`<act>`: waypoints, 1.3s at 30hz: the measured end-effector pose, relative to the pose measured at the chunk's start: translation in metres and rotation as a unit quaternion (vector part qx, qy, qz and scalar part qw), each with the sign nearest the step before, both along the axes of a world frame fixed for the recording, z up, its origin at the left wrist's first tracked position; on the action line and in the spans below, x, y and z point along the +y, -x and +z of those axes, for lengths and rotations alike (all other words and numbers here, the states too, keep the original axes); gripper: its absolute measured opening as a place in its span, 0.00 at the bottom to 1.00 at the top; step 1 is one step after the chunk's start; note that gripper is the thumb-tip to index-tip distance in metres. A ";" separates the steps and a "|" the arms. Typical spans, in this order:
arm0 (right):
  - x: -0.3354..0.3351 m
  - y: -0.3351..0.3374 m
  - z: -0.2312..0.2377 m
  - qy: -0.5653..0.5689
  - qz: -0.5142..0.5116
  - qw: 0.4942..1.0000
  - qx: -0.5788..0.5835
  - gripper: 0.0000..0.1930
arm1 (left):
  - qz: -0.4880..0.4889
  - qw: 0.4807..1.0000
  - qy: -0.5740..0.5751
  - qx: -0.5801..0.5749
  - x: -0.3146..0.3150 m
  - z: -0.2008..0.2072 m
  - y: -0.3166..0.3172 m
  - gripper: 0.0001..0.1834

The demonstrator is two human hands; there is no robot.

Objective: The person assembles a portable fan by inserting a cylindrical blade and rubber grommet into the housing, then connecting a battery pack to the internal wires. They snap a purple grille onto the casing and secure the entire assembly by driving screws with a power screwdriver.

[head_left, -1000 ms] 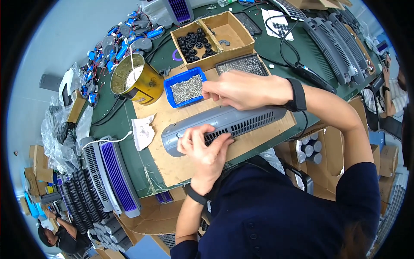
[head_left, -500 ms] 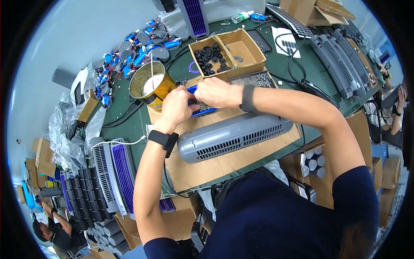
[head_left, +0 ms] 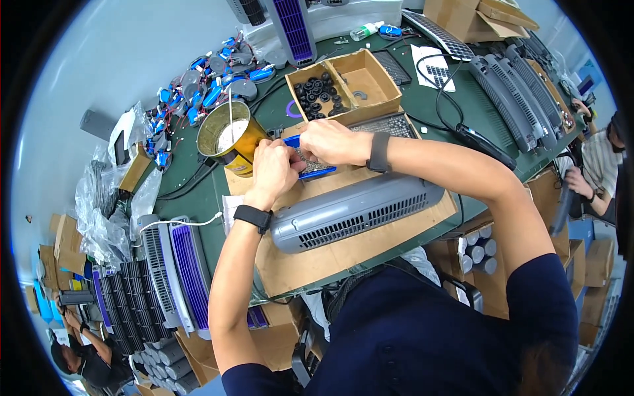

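Both hands are over a shallow blue tray (head_left: 322,173) full of small metal pieces, perhaps screws. My left hand (head_left: 274,167) reaches over the tray's left end with its fingers bent together. Beside it, my right hand (head_left: 330,141) dips its curled fingertips into the tray from above. Whatever the fingertips pinch is too small or hidden to make out. Nearer to me, a long grey slotted plastic housing (head_left: 356,212) lies on a wooden board (head_left: 323,262), touched by neither hand. Left of the tray, a yellow tin can (head_left: 246,150) holds pale material and a thin stick.
Behind the tray, a divided cardboard box (head_left: 373,78) contains black wheel-like parts (head_left: 317,92). Blue-wrapped parts with wires (head_left: 211,92) are heaped at the back left. Grey housings (head_left: 505,99) lie at the right, near a black cable (head_left: 439,99). Purple-grilled units (head_left: 190,267) stand at the left.
Both hands stay at the blue tray, with small shifts of the fingers and left wrist. The whole view has tilted slightly. At the far right, a co-worker has leaned further into view.
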State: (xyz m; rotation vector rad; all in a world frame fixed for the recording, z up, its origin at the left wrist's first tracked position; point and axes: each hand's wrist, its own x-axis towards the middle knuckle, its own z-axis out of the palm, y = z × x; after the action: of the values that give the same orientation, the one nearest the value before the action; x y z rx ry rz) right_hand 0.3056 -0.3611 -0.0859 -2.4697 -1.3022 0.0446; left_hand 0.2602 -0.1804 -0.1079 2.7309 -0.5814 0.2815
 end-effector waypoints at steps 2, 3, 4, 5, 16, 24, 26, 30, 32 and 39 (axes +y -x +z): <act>-0.004 0.001 0.006 -0.026 -0.003 1.000 0.003 0.03 | 0.004 1.000 -0.001 0.024 -0.002 0.002 0.000 0.05; -0.006 0.001 0.010 -0.050 -0.003 0.999 0.006 0.03 | 0.001 1.000 -0.002 0.023 -0.004 0.003 0.000 0.05; -0.012 0.002 0.013 -0.051 -0.007 0.999 0.005 0.03 | 0.001 1.000 0.011 0.026 -0.007 0.003 -0.001 0.05; -0.018 0.006 0.023 -0.094 -0.012 0.995 0.008 0.03 | 0.000 0.999 0.025 0.029 -0.008 0.004 -0.001 0.05; -0.165 0.150 0.063 -0.288 -0.190 0.923 0.167 0.03 | 0.035 0.998 0.058 0.010 -0.001 0.063 0.034 0.05; -0.170 0.191 -0.007 -0.389 -0.350 0.839 0.150 0.04 | -0.113 0.976 0.175 0.069 -0.083 0.131 0.071 0.06; -0.170 0.192 -0.013 -0.403 -0.366 0.825 0.152 0.05 | -0.160 0.973 0.163 0.041 -0.106 0.119 0.059 0.07; -0.169 0.194 -0.015 -0.389 -0.378 0.827 0.149 0.09 | -0.129 0.964 0.181 0.146 -0.143 0.102 0.040 0.10; -0.168 0.194 -0.014 -0.392 -0.381 0.825 0.146 0.11 | -0.119 0.960 0.188 0.168 -0.154 0.093 0.030 0.10; -0.169 0.192 -0.018 -0.405 -0.377 0.821 0.140 0.12 | -0.083 0.937 0.215 0.263 -0.172 0.071 0.011 0.10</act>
State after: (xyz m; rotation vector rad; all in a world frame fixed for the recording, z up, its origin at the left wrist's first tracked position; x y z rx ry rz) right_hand 0.1135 -0.5301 -0.1041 -1.9176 -0.0736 -0.2754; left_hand 0.2492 -0.3528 -0.0366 2.1817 -0.5149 -0.3239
